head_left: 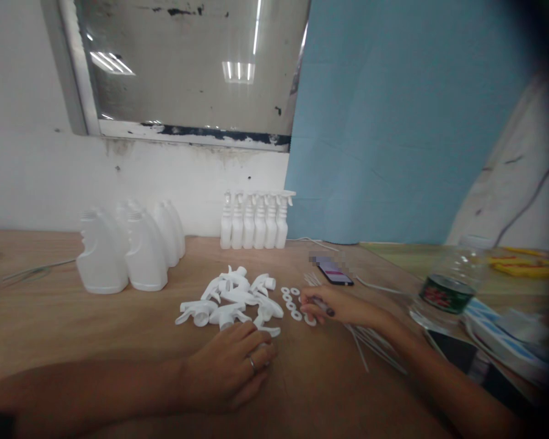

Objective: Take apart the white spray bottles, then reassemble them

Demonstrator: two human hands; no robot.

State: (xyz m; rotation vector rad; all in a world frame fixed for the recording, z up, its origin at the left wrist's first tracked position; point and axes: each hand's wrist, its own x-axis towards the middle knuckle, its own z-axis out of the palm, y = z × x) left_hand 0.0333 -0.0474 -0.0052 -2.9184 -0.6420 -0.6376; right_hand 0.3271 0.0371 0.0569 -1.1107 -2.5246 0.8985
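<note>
My left hand, with a ring on one finger, rests on the table just in front of a pile of white trigger spray heads. Its fingers are curled under, and what they hold, if anything, is hidden. To the right, my right hand reaches in among flat white ring washers laid out on the wood. Its fingers are closed, and a dark pen-like stick lies across them. Whether the fingertips also pinch a washer cannot be made out. Thin white tubes lie beneath and beside the right forearm.
White handled bottles stand at the left on the wooden table. Slim spray bottles line up by the wall. A phone lies behind my right hand. A clear water bottle and a power strip are at the right.
</note>
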